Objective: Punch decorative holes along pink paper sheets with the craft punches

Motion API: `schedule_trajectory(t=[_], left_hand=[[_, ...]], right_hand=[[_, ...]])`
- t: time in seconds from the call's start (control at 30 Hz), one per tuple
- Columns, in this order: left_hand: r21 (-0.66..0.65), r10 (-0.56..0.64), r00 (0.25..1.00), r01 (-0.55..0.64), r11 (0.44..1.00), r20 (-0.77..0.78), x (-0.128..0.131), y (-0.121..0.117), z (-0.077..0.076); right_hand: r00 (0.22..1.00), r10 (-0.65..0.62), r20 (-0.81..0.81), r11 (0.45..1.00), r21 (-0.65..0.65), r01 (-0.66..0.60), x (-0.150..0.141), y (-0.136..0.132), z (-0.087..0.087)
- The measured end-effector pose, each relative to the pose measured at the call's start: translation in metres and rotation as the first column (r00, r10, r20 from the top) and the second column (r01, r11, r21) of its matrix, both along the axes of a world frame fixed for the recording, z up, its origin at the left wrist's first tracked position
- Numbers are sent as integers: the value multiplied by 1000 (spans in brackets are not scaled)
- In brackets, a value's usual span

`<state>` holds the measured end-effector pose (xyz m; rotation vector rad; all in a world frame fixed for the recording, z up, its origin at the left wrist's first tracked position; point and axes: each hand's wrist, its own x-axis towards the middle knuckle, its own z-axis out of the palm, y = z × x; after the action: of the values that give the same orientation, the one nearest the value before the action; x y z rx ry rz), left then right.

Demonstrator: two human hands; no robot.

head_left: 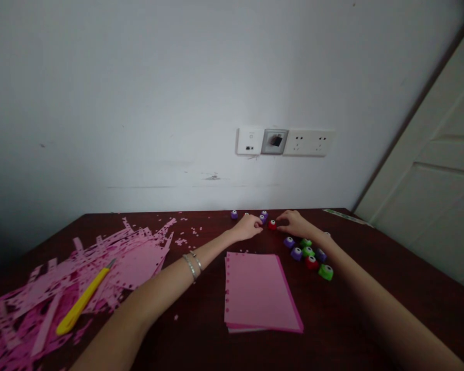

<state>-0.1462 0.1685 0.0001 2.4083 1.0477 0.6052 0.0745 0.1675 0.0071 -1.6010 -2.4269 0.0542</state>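
Both my arms reach to the far side of a dark brown table (371, 288). My left hand (249, 227), fingers curled, touches a small purple punch (263, 217). My right hand (294, 223) has its fingers curled at a small red punch (272, 224) that sits between the two hands. Whether either hand really grips its punch is too small to tell. A cluster of several purple, green and red punches (308, 254) lies just under my right forearm. A stack of pink paper sheets (257, 291) with a punched left edge lies in front of me.
A heap of cut pink paper strips (62, 288) covers the table's left side, with a yellow utility knife (85, 297) on it. Another purple punch (234, 214) stands at the back edge. Wall sockets (286, 142) are on the white wall; a door (441, 170) is at right.
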Motion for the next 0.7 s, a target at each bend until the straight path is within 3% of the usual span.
schedule_trajectory(t=[0.23, 0.43, 0.7], left_hand=[[45, 15, 994, -10, 999, -107, 35, 27, -10], [49, 25, 990, -18, 999, -142, 43, 36, -17], [28, -2, 990, 6, 1000, -142, 45, 39, -13]], right_hand=[[996, 83, -24, 991, -107, -85, -4, 10, 0], [994, 104, -32, 990, -92, -107, -6, 14, -3], [994, 87, 59, 995, -49, -84, -7, 14, -6]])
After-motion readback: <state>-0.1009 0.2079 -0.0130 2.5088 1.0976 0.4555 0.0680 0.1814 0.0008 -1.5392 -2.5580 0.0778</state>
